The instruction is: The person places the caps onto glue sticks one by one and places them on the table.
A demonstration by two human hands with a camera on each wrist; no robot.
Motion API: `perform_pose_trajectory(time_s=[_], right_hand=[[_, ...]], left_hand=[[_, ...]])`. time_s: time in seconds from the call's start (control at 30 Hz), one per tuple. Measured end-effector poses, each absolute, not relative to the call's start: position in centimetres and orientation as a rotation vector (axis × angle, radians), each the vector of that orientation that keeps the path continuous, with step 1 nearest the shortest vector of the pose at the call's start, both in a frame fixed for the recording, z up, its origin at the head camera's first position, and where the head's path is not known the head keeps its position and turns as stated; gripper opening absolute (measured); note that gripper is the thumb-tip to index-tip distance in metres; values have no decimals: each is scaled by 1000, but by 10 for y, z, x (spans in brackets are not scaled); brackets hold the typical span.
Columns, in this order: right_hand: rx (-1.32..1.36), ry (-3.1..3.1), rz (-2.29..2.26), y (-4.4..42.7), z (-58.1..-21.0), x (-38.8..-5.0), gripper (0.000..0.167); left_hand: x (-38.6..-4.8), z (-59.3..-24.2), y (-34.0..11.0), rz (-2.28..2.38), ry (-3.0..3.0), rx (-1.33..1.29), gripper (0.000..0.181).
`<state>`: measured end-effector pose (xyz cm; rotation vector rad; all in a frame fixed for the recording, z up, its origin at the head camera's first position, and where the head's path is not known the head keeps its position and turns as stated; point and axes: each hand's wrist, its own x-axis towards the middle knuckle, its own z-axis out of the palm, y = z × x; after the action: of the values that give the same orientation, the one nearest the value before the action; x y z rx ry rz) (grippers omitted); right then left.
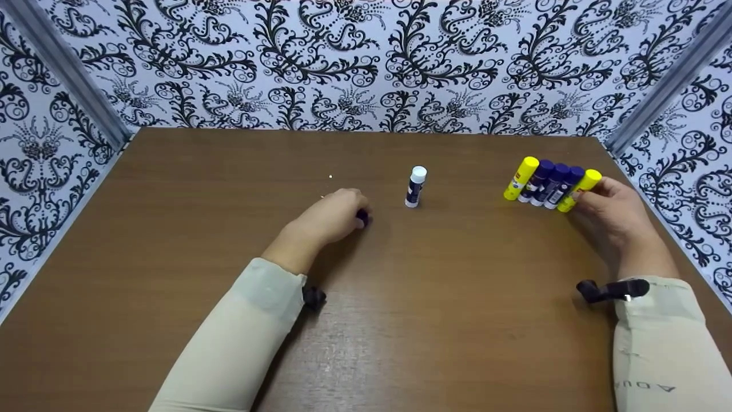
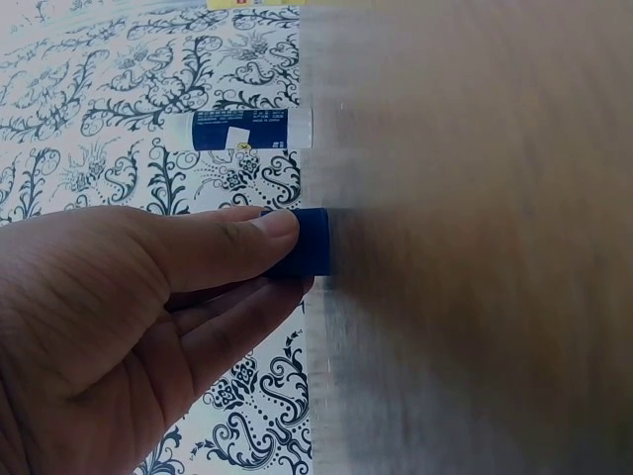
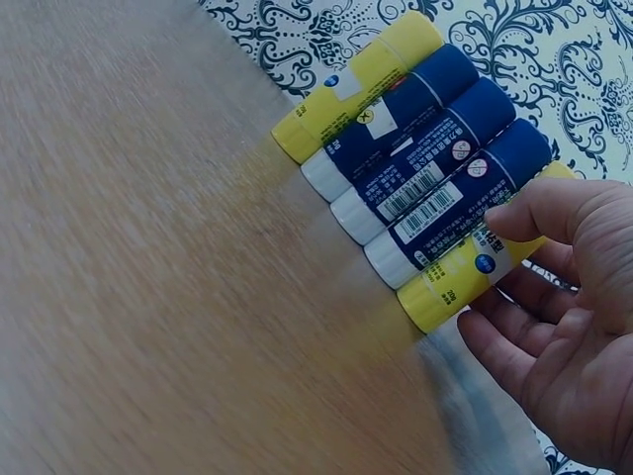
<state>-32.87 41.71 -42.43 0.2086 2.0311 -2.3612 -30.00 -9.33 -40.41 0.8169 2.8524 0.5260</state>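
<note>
My left hand [image 1: 337, 214] pinches a small dark blue cap [image 2: 312, 242] between thumb and fingers, low at the tabletop. To its right a blue glue stick with a white top [image 1: 416, 187] stands upright, apart from the hand. On the right, several glue sticks stand side by side in a touching row: a yellow one [image 1: 521, 178] at the left end, blue ones [image 3: 425, 148] between, and another yellow glue stick [image 3: 460, 282] at the right end. That right-end yellow stick is held by my right hand [image 1: 615, 209], thumb on its front and fingers partly hidden behind.
The brown wooden table [image 1: 457, 297] meets patterned wall panels [image 1: 320, 68] at the back and both sides. Small white specks [image 1: 330, 177] lie on the table beyond the left hand. A dark strap [image 1: 612, 290] is on the right wrist.
</note>
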Motion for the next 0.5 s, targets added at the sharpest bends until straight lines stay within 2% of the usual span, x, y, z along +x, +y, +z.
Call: perform_pose_trajectory(time_s=[0.5], right_hand=[[152, 2092, -2315, 418, -420, -327, 29]], left_hand=[[-300, -406, -93, 517, 2859, 815, 14]])
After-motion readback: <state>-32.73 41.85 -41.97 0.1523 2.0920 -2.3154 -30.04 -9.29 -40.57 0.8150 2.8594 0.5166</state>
